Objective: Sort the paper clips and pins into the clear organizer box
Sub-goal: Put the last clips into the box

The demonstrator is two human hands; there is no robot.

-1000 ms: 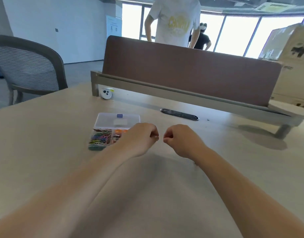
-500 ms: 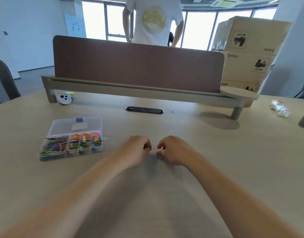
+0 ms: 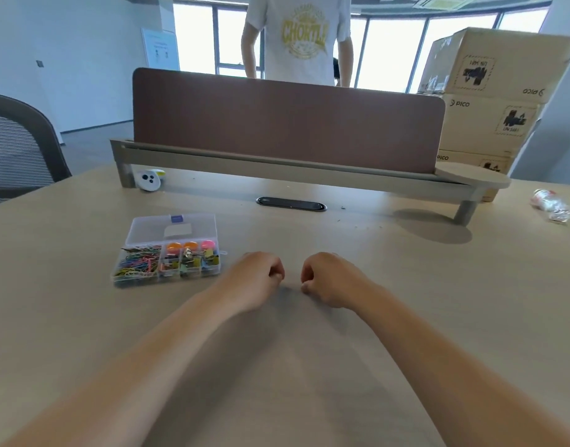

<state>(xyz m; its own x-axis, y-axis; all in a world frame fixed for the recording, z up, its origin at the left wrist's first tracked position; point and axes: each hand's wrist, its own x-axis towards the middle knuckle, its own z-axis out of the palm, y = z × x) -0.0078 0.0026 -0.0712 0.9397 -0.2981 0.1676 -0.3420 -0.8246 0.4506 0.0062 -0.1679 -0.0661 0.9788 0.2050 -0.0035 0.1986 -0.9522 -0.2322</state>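
Note:
The clear organizer box (image 3: 175, 225) lies on the desk to the left, its lid folded open toward the back. Its left compartment holds a tangle of colourful paper clips (image 3: 138, 265). The smaller compartments to the right hold binder clips and round pink and orange pieces (image 3: 190, 258). My left hand (image 3: 256, 277) and my right hand (image 3: 330, 279) rest side by side on the desk, to the right of the box. Both are curled into fists with nothing visible in them. Neither hand touches the box.
A brown divider panel (image 3: 286, 121) on a raised shelf runs across the back of the desk, with a cable slot (image 3: 291, 203) before it. A small white device (image 3: 148, 179) stands at the left, crumpled plastic (image 3: 551, 206) at the far right. Cardboard boxes (image 3: 490, 101) and a standing person (image 3: 298, 37) are behind.
My view has swung, so the box shows fully, left of my hands. My fists have stayed curled and close together on the desk.

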